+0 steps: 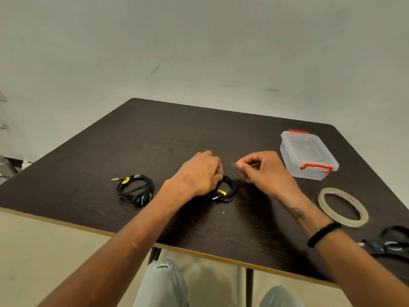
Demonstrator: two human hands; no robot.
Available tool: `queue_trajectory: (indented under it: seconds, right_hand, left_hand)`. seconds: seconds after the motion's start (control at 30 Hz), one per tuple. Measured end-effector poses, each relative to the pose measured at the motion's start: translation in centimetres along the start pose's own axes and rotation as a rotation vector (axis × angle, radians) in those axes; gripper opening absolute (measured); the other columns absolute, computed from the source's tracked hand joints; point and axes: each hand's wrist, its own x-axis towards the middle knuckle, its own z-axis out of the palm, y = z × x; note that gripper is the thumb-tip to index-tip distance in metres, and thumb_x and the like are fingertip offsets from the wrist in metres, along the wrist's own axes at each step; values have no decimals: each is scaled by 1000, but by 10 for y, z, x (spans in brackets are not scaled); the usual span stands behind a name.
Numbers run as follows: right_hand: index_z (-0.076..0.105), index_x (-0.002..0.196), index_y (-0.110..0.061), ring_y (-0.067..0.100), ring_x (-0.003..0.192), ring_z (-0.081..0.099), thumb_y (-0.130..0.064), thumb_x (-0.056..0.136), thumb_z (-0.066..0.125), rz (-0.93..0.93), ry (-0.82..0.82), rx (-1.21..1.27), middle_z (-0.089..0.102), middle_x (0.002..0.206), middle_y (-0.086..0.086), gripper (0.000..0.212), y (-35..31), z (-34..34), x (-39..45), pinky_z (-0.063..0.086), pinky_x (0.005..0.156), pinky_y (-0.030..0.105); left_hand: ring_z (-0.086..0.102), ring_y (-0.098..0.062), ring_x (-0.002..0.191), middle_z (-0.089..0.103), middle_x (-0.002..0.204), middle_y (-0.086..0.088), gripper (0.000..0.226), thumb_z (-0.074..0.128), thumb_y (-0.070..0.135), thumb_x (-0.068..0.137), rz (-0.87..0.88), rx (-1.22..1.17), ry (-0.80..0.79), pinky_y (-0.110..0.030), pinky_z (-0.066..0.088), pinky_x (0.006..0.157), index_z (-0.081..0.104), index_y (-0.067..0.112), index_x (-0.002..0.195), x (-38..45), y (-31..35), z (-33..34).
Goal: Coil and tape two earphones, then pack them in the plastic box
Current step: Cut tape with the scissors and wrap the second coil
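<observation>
Two black coiled earphones lie on the dark table (155, 138). The left earphone coil (135, 188) has a clear tape band at its top and a yellow tag near its jack. My left hand (200, 172) grips the second earphone coil (228, 189) at its top edge, and most of that coil's left side is hidden under the hand. Just right of it, my right hand (262, 167) pinches a small clear tape piece (234, 165) between thumb and forefinger, a little above the coil. The clear plastic box (307, 155) with red latches stands shut at the right.
A roll of clear tape (342, 207) lies flat at the right, near the table's front edge. Black scissors (389, 245) lie at the far right edge, partly out of frame. My knees show below the table's front edge.
</observation>
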Motion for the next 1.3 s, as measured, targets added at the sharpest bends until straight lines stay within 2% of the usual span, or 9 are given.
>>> queue_trajectory:
  seconds: [0.1,0.23,0.4,0.5,0.57,0.63,0.8,0.97,1.3]
  right_hand:
    - [80,86,-28,11,78,74,-32,94,74,-10,9,-4,76,77,-9,11,0,0,-1,65,83,47]
    - [80,85,-28,11,80,74,-33,94,73,-28,41,10,75,77,-11,12,0,-1,-3,65,81,45]
    - [79,87,-26,0,74,67,-23,97,71,-140,151,-89,73,80,-15,13,-14,-7,-10,48,65,14]
    - [79,94,-21,7,79,67,-23,98,69,-245,212,-207,73,93,-7,11,-22,-9,-15,56,73,27]
    - [77,96,-21,13,81,67,-26,98,68,-318,246,-296,70,97,-5,10,-24,-8,-17,60,75,41]
    - [75,98,-21,17,84,66,-26,98,66,-382,258,-401,68,99,-4,11,-29,-8,-20,59,74,45]
    - [75,113,-19,17,101,63,-28,102,63,-415,212,-549,66,111,-2,18,-35,-6,-29,60,79,41]
    - [77,113,-16,18,99,63,-26,97,71,-467,271,-580,69,108,1,20,-26,-5,-34,61,70,35]
    - [73,111,-23,10,102,59,-39,92,73,-372,291,-415,65,109,-9,24,4,-7,-2,59,81,31]
  left_hand:
    - [60,-21,111,59,115,0,13,62,28,101,1,-16,-35,-34,50,98,68,22,110,2,1,-3]
    - [71,-9,85,77,91,6,8,69,21,97,-73,-350,16,-24,53,78,70,19,104,0,-3,-14]
    - [72,-5,72,81,83,-1,13,76,17,93,-118,-779,13,-22,56,68,76,15,106,-9,-4,-19]
    - [73,-4,76,81,84,-1,11,76,17,94,-148,-845,38,-23,58,68,79,15,104,-15,2,-19]
    - [76,-12,81,81,84,-2,9,77,17,93,-163,-859,86,-27,60,71,80,15,102,-19,7,-19]
    - [78,-17,85,81,83,-3,9,77,18,92,-176,-867,126,-26,61,69,81,16,101,-21,12,-19]
    - [79,-12,84,81,85,0,12,77,20,93,-155,-876,172,-29,65,74,81,17,104,-25,19,-19]
    - [79,-13,88,82,88,-2,12,76,18,94,-142,-965,190,-32,65,80,81,17,105,-25,22,-19]
    - [78,-23,79,80,83,-10,8,76,12,93,-118,-1118,199,-39,65,86,81,14,99,23,25,-5]
